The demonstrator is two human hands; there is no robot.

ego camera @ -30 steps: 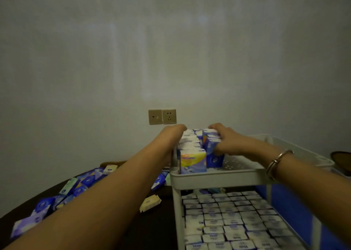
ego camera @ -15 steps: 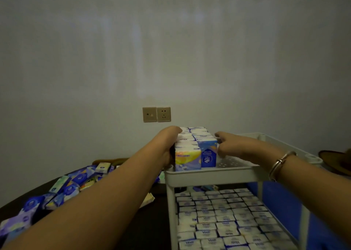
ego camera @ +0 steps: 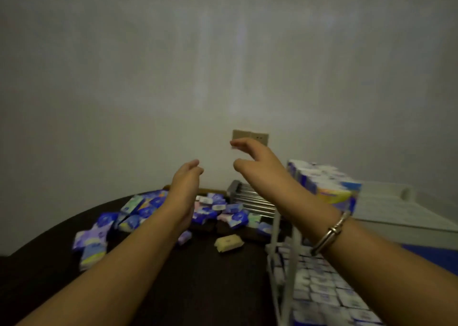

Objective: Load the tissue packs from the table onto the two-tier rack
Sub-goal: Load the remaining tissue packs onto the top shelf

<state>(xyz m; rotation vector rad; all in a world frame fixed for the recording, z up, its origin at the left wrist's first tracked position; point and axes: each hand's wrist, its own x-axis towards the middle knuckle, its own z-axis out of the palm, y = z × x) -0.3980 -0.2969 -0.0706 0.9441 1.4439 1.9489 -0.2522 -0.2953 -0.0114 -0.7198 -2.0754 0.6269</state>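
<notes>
Both my hands are raised in the air over the dark round table (ego camera: 203, 281), holding nothing. My left hand (ego camera: 186, 179) has relaxed fingers; my right hand (ego camera: 255, 162) is spread with thumb and fingers apart. A heap of blue, white and green tissue packs (ego camera: 153, 209) lies on the table beyond them, and one yellow pack (ego camera: 228, 243) lies apart. At the right stands the white two-tier rack (ego camera: 386, 216). A row of packs (ego camera: 322, 184) stands on its top tier, and its lower tier (ego camera: 319, 291) is covered with white packs.
A beige wall socket plate (ego camera: 250, 137) is on the grey wall behind my right hand. A slatted metal object (ego camera: 250, 200) sits at the table's back by the rack. Blue floor or surface (ego camera: 433, 258) shows at far right.
Both hands have let go of the row of packs on the rack's top tier and swung up and left over the table. The view has turned left.
</notes>
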